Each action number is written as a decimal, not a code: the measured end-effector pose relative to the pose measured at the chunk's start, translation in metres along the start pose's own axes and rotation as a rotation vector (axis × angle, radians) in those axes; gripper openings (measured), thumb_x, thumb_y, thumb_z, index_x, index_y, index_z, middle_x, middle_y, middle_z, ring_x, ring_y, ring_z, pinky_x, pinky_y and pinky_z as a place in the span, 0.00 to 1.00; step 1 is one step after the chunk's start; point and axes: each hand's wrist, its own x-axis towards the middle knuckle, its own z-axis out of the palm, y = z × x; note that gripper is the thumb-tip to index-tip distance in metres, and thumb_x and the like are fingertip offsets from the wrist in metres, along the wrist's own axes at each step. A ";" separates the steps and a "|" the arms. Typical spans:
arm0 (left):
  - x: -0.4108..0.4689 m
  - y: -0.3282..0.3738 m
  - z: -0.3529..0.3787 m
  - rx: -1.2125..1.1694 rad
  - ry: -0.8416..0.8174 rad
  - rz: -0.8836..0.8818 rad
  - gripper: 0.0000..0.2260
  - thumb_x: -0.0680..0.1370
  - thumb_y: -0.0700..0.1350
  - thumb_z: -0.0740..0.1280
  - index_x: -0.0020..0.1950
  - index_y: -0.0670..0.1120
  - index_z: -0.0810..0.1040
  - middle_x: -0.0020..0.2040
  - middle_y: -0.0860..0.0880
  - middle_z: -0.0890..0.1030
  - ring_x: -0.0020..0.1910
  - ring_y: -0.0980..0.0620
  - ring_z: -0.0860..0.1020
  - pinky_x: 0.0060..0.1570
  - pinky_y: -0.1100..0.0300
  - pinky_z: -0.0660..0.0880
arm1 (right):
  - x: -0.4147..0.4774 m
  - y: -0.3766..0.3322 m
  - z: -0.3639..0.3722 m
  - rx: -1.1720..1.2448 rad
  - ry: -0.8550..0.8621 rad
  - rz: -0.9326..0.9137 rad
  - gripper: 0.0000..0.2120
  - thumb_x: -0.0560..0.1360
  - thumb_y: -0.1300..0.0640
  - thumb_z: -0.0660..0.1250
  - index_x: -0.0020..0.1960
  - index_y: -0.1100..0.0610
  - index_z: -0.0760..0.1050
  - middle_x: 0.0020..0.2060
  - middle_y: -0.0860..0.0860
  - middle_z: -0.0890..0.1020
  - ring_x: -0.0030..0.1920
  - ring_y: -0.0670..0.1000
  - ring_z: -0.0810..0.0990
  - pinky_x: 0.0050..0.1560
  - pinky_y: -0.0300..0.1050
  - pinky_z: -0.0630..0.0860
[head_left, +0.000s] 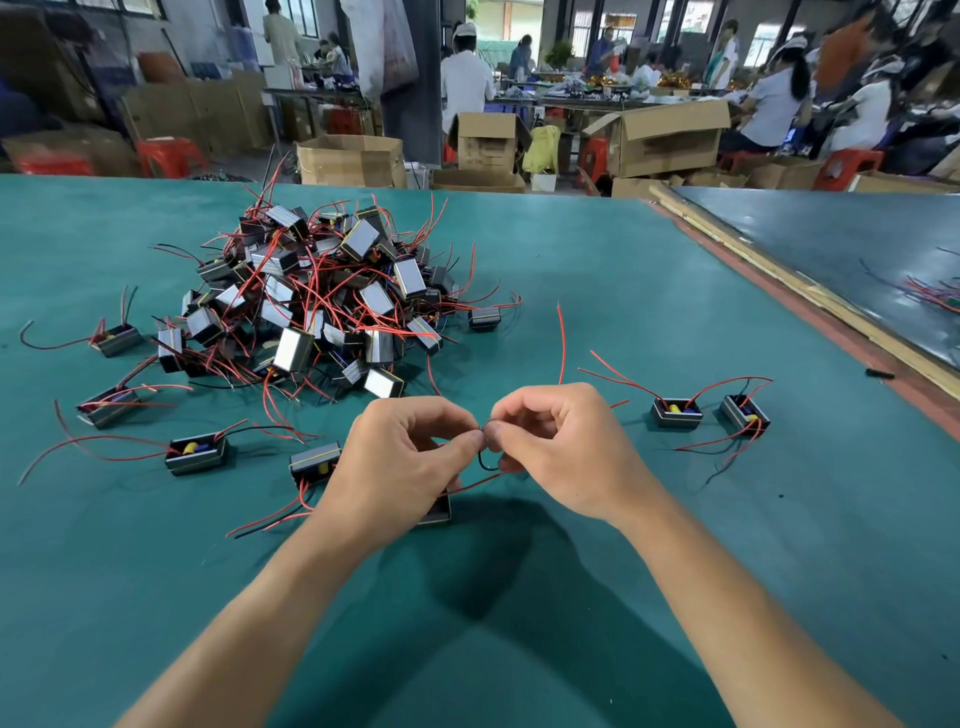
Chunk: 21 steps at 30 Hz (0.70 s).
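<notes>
Head view, my left hand (410, 457) and right hand (566, 452) curled, fingertips meeting, both pinching a black wire (485, 464) just above the table (597, 270), its box (439, 512) under my left palm, pile (322, 296) beyond

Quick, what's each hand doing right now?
Left hand: closed, pinching the black wire.
Right hand: closed, pinching the same wire.

Print on the cardboard box (488, 148) seems too blurred to read.
</notes>
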 end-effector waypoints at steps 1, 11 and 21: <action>0.000 0.000 0.000 -0.001 0.003 0.000 0.06 0.75 0.42 0.72 0.39 0.50 0.84 0.32 0.48 0.82 0.27 0.54 0.78 0.28 0.56 0.76 | 0.000 0.000 -0.001 0.002 0.000 -0.001 0.05 0.73 0.58 0.69 0.38 0.55 0.81 0.32 0.53 0.84 0.32 0.48 0.85 0.43 0.61 0.82; 0.002 0.000 -0.001 -0.044 -0.028 -0.031 0.08 0.77 0.39 0.69 0.43 0.50 0.85 0.32 0.55 0.82 0.26 0.56 0.74 0.30 0.60 0.75 | -0.001 -0.003 -0.003 -0.028 0.015 -0.071 0.05 0.73 0.60 0.70 0.41 0.54 0.83 0.33 0.51 0.84 0.31 0.53 0.82 0.35 0.50 0.80; 0.003 -0.002 -0.002 0.017 -0.043 -0.052 0.14 0.78 0.39 0.68 0.44 0.58 0.84 0.36 0.48 0.84 0.27 0.55 0.74 0.30 0.56 0.73 | 0.000 -0.001 -0.002 -0.039 -0.001 -0.078 0.12 0.70 0.56 0.70 0.42 0.38 0.83 0.36 0.47 0.84 0.30 0.60 0.78 0.32 0.51 0.76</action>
